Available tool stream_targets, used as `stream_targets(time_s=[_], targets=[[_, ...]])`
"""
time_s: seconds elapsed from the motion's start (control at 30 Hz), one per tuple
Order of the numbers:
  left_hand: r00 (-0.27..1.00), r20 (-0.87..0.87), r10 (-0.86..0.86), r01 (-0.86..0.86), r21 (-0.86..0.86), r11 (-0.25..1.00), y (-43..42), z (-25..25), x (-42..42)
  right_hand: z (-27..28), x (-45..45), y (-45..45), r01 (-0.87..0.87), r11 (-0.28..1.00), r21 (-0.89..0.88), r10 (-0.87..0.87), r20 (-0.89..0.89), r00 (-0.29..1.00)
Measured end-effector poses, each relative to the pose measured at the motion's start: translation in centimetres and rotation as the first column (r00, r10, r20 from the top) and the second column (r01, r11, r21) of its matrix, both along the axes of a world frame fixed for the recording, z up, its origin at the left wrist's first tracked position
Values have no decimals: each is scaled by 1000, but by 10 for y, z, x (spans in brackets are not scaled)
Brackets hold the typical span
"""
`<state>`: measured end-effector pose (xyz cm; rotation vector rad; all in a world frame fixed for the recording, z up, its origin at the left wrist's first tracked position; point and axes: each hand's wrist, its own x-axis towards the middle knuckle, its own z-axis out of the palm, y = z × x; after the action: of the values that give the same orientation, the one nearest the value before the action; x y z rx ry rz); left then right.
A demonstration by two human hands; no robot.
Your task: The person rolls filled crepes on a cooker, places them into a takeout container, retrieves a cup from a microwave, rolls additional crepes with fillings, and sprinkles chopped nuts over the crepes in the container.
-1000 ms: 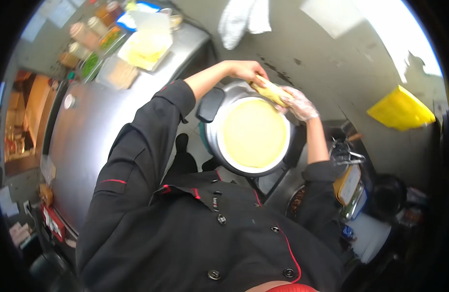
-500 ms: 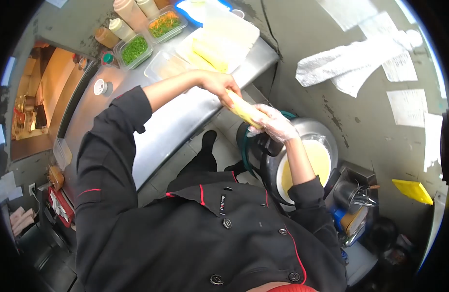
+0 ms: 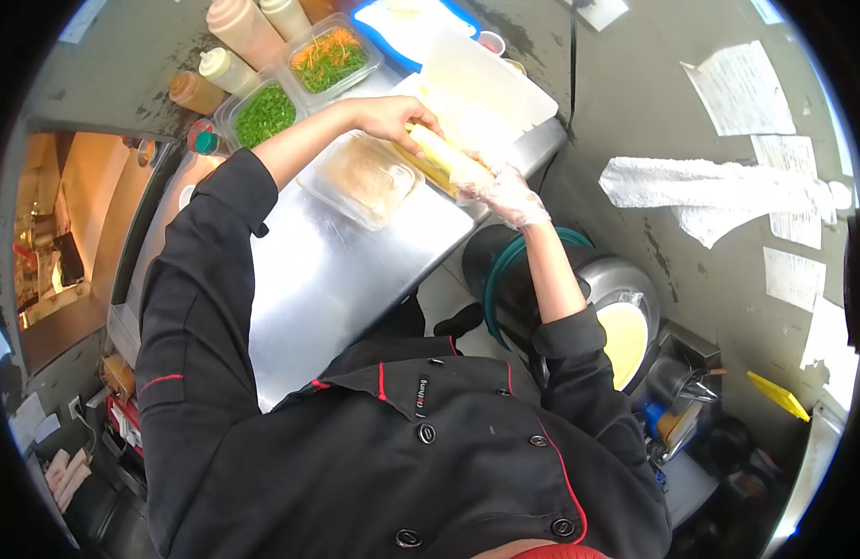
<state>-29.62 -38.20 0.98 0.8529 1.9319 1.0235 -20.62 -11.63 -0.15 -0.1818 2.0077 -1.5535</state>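
A long yellow roll (image 3: 432,158) stretches between my hands, at the near edge of the pale tray (image 3: 491,79) on the steel counter. My bare left hand (image 3: 397,121) has its fingers closed round the far-left end. My right hand (image 3: 505,193), in a clear plastic glove, is closed on the other end. What the roll is made of, I cannot tell. Just left of it sits a clear plastic container (image 3: 382,212) with something pale brown inside.
Tubs of chopped greens (image 3: 265,115) and shredded carrot with greens (image 3: 329,61) stand at the back of the steel counter (image 3: 309,289), beside squeeze bottles (image 3: 227,70). Below right are a black bin (image 3: 491,252) and a round vessel with yellow contents (image 3: 626,345). A white towel (image 3: 709,191) hangs on the wall.
Both hands have carried the yellow roll up and left, from beyond the counter's edge to the tray. The view has shifted, showing more of the counter and clear container.
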Motion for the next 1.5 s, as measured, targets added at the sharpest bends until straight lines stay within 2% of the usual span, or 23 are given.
stream_targets(time_s=[0.07,0.17,0.27,0.37,0.4,0.47,0.53,0.6,0.67,0.7,0.73,0.83,0.97,1.07,1.17,1.27,1.37,1.47,1.5], targets=[[999,-37,-13,14,46,999,0,-9,-7,9,-4,-5,6,998,65,-4,-33,999],[998,-62,-27,31,65,997,-2,-17,-14,-8,-7,-9,59,996,63,-59,-7,998],[998,-67,-13,18,67,998,-4,-25,-16,-14,-9,-16,54,979,195,-32,-114,993],[989,-144,29,-14,102,995,-7,-25,-11,0,-9,-23,63,963,261,-21,-161,987],[976,-215,39,-8,141,990,-9,-28,-11,4,-7,-26,78,947,313,12,-275,961],[933,-355,63,16,217,976,-13,-34,-11,9,-5,-33,129,905,405,93,-485,869],[804,-594,-8,169,215,962,-20,-42,-15,-21,-4,-32,190,852,487,245,-693,678],[636,-767,-78,307,159,938,-26,-51,-20,-35,0,-31,250,789,561,418,-788,452],[460,-875,-150,414,62,908,-31,-60,-25,-38,3,-31,234,779,581,469,-789,398],[430,-889,-159,430,46,902,-30,-58,-24,-40,5,-32,225,774,591,493,-787,371],[400,-901,-170,447,30,894,-30,-55,-23,-39,8,-33,216,753,621,503,-756,419],[322,-920,-224,511,-31,859,-32,-48,-29,-39,11,-32,196,738,645,545,-742,391],[197,-934,-297,624,-114,773,-35,-42,-44,-34,15,-29,145,688,711,606,-673,424],[151,-930,-335,671,-152,725,-37,-38,-51,-28,12,-25,78,678,731,633,-635,443],[134,-899,-417,702,-211,680,-39,-29,-57,-13,10,-21,-14,692,722,634,-598,490],[249,-814,-525,706,-218,674,-44,-17,-55,-1,12,-20,-18,695,719,623,-590,513],[455,-720,-523,621,-165,766,-48,-19,-48,-18,16,-18,68,722,688,579,-655,485],[596,-686,-418,483,-110,869,-43,-27,-32,-38,15,-16,128,740,661,545,-699,462],[605,-698,-384,434,-116,893,-40,-27,-27,-42,12,-15,136,755,641,526,-717,458]])
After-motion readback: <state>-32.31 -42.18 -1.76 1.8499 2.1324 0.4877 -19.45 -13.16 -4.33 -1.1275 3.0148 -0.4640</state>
